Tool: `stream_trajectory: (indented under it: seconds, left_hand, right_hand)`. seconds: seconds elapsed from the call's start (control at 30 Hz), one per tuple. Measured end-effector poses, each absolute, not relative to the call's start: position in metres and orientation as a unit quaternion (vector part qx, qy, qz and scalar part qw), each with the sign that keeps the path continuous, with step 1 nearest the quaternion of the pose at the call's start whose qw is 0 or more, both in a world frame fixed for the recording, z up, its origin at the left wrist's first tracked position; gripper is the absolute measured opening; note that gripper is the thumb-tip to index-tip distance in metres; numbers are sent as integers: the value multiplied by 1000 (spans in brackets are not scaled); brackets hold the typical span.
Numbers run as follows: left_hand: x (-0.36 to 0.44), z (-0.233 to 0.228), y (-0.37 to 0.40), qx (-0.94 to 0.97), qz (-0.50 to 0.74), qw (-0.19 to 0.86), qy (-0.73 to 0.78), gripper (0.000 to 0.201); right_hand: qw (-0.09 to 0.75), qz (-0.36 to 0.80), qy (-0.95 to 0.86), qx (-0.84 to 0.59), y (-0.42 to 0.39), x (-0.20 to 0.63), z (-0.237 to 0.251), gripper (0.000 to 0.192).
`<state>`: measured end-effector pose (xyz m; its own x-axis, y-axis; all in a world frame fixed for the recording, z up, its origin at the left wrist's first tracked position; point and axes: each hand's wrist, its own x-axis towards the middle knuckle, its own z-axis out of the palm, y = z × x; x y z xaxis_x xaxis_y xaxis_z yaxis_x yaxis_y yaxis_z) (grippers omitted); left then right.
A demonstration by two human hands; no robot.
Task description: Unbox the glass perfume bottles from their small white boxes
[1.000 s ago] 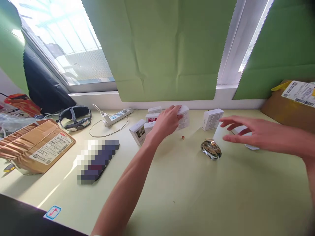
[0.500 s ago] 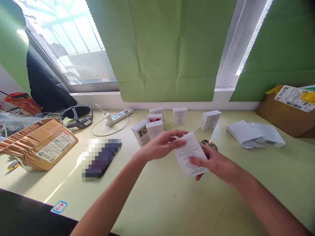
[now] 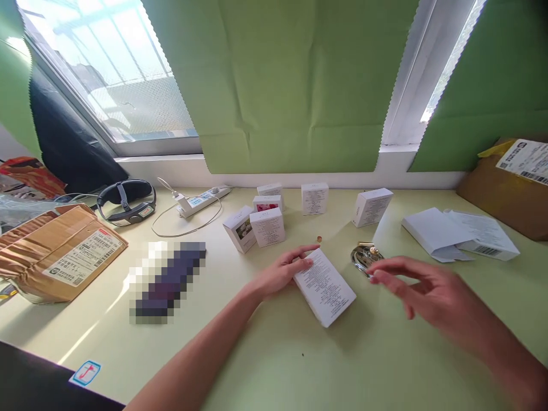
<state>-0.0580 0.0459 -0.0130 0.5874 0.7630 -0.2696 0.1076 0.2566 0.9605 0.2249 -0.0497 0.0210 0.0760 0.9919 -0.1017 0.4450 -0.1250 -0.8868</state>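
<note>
My left hand (image 3: 282, 273) grips the printed white box (image 3: 326, 290) by its upper-left end, just right of and below centre. My right hand (image 3: 430, 288), fingers loosely bent, overlaps the shiny metal piece (image 3: 360, 259) to the box's right; I cannot tell whether it grips anything. The pale yellow-green table (image 3: 265, 368) fills the lower frame, a streak of sunlight (image 3: 79, 341) crossing its lower left. Above, a green blind (image 3: 291, 85) hangs mid-frame, and bright window glass (image 3: 107, 68) shows at upper left.

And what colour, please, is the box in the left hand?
The box is white with dark text, as the head view shows.
</note>
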Motion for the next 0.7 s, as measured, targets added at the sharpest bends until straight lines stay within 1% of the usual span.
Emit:
stream_trajectory:
  seconds: [0.03, 0.07, 0.1, 0.13, 0.17, 0.23, 0.27, 0.33, 0.4, 0.5, 0.57, 0.7]
  left_hand:
    - [-59, -13, 47, 562, 232, 693, 387, 54]
    - [-60, -13, 47, 560, 226, 696, 388, 53]
    - [-61, -12, 48, 557, 222, 699, 390, 52]
    - [-61, -12, 48, 554, 219, 700, 393, 50]
    - [-61, -12, 49, 553, 220, 699, 396, 48]
    - [-61, -11, 48, 557, 223, 693, 400, 46]
    - [-61, -11, 48, 561, 223, 690, 400, 46]
    - [-60, -10, 47, 569, 224, 684, 399, 46]
    - [-60, -10, 47, 577, 223, 678, 397, 46]
    - [-60, -10, 46, 586, 229, 668, 398, 44]
    - [-59, -11, 46, 588, 237, 663, 397, 42]
    - [-54, -15, 45, 572, 277, 662, 397, 38]
  right_hand:
    - [385, 339, -556, -654, -49, 236, 23, 36]
    - [408, 296, -549, -667, -46, 244, 23, 40]
    - [405, 267, -545, -684, -42, 250, 20, 40]
    - [379, 258, -557, -693, -38, 252, 15, 40]
    - [341, 261, -576, -696, -33, 253, 9, 44]
    - [266, 268, -610, -696, -25, 248, -6, 61]
    - [244, 262, -617, -700, -21, 245, -12, 62]
    - [233, 254, -612, -711, -17, 241, -20, 55]
    - [258, 287, -592, -707, -16, 244, -21, 50]
    - [304, 351, -555, -690, -16, 258, -18, 52]
    - [318, 348, -530, -705, -15, 271, -17, 53]
    - [344, 297, -481, -750, -11, 286, -24, 54]
